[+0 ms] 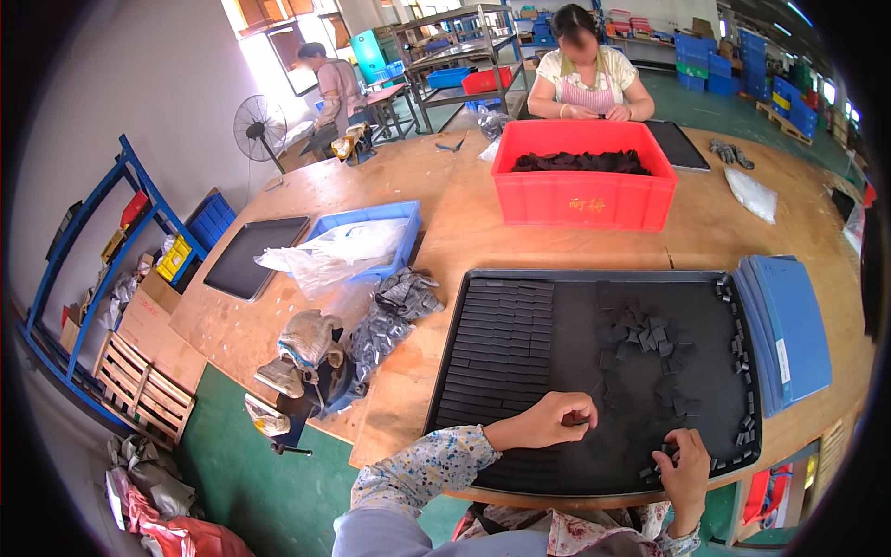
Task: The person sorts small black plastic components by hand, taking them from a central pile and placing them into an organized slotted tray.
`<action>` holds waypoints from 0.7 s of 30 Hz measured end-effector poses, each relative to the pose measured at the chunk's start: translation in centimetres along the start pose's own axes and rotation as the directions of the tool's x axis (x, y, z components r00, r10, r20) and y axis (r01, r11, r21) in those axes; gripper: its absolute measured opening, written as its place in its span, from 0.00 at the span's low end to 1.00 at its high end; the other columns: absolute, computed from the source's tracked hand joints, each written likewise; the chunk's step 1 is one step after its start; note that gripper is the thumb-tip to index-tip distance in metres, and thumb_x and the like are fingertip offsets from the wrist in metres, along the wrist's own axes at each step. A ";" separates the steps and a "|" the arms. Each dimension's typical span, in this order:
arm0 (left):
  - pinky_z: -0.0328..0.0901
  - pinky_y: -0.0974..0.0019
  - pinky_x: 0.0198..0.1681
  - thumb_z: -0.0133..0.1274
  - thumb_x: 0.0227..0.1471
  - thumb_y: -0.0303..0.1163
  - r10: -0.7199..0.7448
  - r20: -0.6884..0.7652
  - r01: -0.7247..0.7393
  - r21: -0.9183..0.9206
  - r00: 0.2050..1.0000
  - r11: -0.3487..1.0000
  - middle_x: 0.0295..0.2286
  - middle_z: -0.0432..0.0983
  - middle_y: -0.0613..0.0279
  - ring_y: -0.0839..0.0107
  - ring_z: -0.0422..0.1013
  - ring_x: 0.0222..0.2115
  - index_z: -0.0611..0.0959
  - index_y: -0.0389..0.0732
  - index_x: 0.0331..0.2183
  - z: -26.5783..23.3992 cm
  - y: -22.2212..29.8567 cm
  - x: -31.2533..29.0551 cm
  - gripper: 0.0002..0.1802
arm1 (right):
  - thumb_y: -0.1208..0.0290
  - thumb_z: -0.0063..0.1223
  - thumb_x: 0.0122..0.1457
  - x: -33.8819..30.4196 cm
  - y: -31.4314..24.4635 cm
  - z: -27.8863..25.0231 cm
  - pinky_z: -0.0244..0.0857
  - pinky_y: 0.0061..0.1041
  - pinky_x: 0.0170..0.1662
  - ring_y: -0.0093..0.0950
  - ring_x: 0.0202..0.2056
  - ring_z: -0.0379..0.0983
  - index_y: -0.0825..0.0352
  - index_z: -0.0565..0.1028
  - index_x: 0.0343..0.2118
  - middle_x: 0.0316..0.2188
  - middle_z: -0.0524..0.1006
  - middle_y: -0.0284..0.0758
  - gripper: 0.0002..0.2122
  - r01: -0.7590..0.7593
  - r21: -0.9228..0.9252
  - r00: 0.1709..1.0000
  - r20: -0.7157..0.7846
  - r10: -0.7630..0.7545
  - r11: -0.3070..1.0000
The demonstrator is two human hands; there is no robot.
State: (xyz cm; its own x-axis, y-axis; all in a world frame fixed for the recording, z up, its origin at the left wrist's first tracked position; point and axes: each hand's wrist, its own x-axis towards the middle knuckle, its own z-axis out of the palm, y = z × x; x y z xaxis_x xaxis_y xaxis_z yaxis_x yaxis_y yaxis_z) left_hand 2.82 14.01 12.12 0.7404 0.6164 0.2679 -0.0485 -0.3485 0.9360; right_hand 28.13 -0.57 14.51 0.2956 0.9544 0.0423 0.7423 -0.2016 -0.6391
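A large black tray [577, 325] lies on the wooden table in front of me. Small flat black pieces [497, 339] stand in tight rows along its left side. Loose black pieces [652, 336] are scattered over the middle, and more small dark pieces [740, 362] line the right rim. My left hand [552, 420] is over the tray's near part, thumb and fingers pinched on a small black piece. Close to the near right corner, my right hand [687, 467] is closed, fingers curled over something small and dark that I cannot make out.
A red bin [580, 200] full of black pieces stands beyond the tray, with a co-worker [585, 79] behind it. Blue folders [787, 330] lie right of the tray. A blue crate [413, 223] holding white plastic bags and a clamp-like tool [306, 362] stand left.
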 end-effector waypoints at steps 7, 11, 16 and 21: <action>0.64 0.75 0.25 0.61 0.51 0.27 -0.103 0.177 0.094 0.054 0.979 0.994 0.22 0.75 0.65 0.81 0.67 0.20 0.72 0.36 0.25 -0.2 -0.5 -0.2 0.12 | 0.86 0.59 0.46 0.3 -1.8 1.8 0.65 0.31 0.30 0.37 0.26 0.71 0.70 0.73 0.32 0.31 0.72 0.39 0.10 0.182 0.091 0.979 -0.108 -0.172 0.979; 0.70 0.73 0.30 0.64 0.52 0.31 -0.105 0.133 0.119 -0.102 0.986 0.988 0.24 0.78 0.62 0.78 0.74 0.24 0.74 0.35 0.28 0.4 -0.1 -0.2 0.14 | 0.88 0.56 0.48 0.7 -1.9 2.4 0.65 0.28 0.32 0.34 0.26 0.70 0.72 0.72 0.31 0.31 0.73 0.39 0.08 0.298 0.157 0.930 -0.269 -0.249 0.942; 0.72 0.73 0.34 0.64 0.52 0.30 -0.153 0.075 0.165 -0.219 0.985 0.962 0.26 0.79 0.60 0.77 0.76 0.25 0.78 0.32 0.35 1.1 -0.4 -0.4 0.13 | 0.87 0.57 0.48 -0.1 -3.6 2.9 0.65 0.24 0.33 0.28 0.28 0.70 0.71 0.72 0.30 0.30 0.73 0.36 0.08 0.254 0.446 0.963 -0.201 -0.180 0.858; 0.69 0.73 0.28 0.64 0.51 0.28 -0.271 0.224 0.318 -0.208 0.936 0.925 0.23 0.79 0.61 0.78 0.74 0.22 0.80 0.31 0.35 0.7 -0.2 -0.3 0.13 | 0.87 0.57 0.47 -0.6 -4.4 3.9 0.65 0.22 0.34 0.25 0.28 0.70 0.70 0.74 0.31 0.29 0.73 0.35 0.09 0.197 0.522 0.975 -0.016 -0.221 0.830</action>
State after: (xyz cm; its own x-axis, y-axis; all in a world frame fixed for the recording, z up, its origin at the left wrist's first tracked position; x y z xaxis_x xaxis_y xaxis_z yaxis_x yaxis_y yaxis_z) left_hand 3.08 13.43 11.70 0.8566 0.5131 -0.0539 0.0507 0.0203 0.9985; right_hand 22.31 0.56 14.31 0.1334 0.9717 0.1950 0.3600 0.1358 -0.9230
